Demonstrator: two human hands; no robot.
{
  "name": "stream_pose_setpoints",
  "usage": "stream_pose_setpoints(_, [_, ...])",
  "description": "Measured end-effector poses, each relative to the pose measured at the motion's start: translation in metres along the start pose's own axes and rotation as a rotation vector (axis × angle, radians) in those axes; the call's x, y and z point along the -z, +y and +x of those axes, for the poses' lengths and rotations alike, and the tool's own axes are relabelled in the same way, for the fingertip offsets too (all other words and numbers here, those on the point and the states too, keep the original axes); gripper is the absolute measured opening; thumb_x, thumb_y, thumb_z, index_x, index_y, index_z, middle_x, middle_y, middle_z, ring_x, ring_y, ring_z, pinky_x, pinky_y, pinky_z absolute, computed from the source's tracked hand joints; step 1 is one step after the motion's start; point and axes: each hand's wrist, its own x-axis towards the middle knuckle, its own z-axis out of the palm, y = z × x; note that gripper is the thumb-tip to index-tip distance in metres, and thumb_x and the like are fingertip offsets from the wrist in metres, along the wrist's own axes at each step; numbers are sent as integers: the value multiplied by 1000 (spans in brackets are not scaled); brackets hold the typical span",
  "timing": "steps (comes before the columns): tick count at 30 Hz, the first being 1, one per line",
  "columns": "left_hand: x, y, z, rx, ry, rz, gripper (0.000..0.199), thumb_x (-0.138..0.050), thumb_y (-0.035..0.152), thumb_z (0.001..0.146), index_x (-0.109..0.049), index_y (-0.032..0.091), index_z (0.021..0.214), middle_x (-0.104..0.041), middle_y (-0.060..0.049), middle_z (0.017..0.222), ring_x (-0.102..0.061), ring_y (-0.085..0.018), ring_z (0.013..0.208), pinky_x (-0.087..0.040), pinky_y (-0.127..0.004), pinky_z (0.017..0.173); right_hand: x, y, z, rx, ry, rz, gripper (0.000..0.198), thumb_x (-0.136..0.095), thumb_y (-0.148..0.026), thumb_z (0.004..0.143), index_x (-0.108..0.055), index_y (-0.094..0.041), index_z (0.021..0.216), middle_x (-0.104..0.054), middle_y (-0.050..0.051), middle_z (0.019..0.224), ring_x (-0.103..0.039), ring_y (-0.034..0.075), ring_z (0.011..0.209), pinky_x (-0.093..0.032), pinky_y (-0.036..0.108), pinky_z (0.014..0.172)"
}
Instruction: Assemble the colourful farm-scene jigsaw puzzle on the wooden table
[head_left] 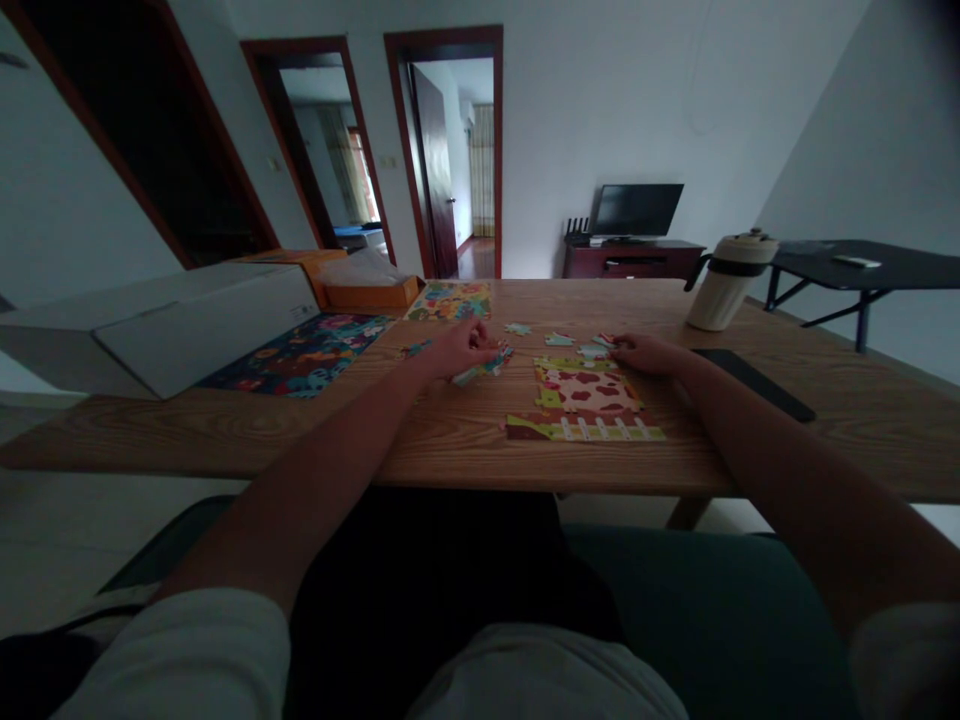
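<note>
My left hand (466, 348) is curled over a small cluster of colourful puzzle pieces (487, 366), its fingers bent around some of them; exactly which ones is hard to make out in the dim light. With fingertips together, my right hand (646, 355) grips the edge of a puzzle piece (604, 341). Between the hands lies a partly joined jigsaw (592, 388) with a pink, brown-spotted area and green edges. Nearer me is a joined strip (609, 430) showing a white fence. Loose pale puzzle pieces (559, 340) lie just beyond the joined part.
To the left, a large white box (202, 320) rests beside a dark, colourful picture sheet (307, 352). Behind are an orange box (371, 293) and a yellowish picture sheet (450, 300). At right stand a beige tumbler (726, 285) and a flat black object (754, 383).
</note>
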Motion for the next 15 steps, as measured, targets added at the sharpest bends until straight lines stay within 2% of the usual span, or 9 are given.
stream_pose_setpoints(2, [-17, 1, 5, 26, 81, -112, 25, -72, 30, 86, -48, 21, 90, -61, 1, 81, -59, -13, 68, -42, -24, 64, 1, -2, -1, -29, -29, 0, 51, -51, -41, 102, -62, -13, 143, -66, 17, 140, -66, 31, 123, -47, 39, 110])
stream_pose_setpoints(5, [-31, -1, 7, 22, 63, -143, 27, -72, 30, 87, -48, 21, 85, -61, 1, 77, -57, -12, 63, -40, -25, 61, 3, -3, -3, -30, -29, -12, 52, -51, -41, 102, -61, -15, 145, -64, 16, 142, -65, 30, 125, -45, 39, 111])
stream_pose_setpoints(7, [-30, -2, 5, 0, 28, -91, 25, -74, 31, 85, -52, 20, 86, -62, 1, 76, -57, -13, 63, -38, -25, 60, 4, -3, -4, -39, -21, -17, 52, -53, -42, 101, -60, -15, 146, -64, 15, 142, -64, 31, 126, -46, 40, 111])
stream_pose_setpoints(12, [-19, -1, 0, -30, -26, -12, 22, -71, 33, 87, -66, 18, 104, -64, 1, 73, -56, -14, 65, -38, -25, 60, 4, -2, -4, -44, -33, -3, 54, -52, -43, 101, -59, -14, 147, -63, 17, 143, -64, 31, 126, -46, 41, 111])
stream_pose_setpoints(15, [-18, 1, 1, -3, -32, -19, 21, -72, 34, 87, -69, 17, 99, -69, -2, 79, -60, -15, 70, -42, -25, 64, 4, -3, -5, -26, -38, 13, 55, -51, -43, 102, -59, -12, 146, -62, 18, 144, -63, 32, 127, -45, 41, 112])
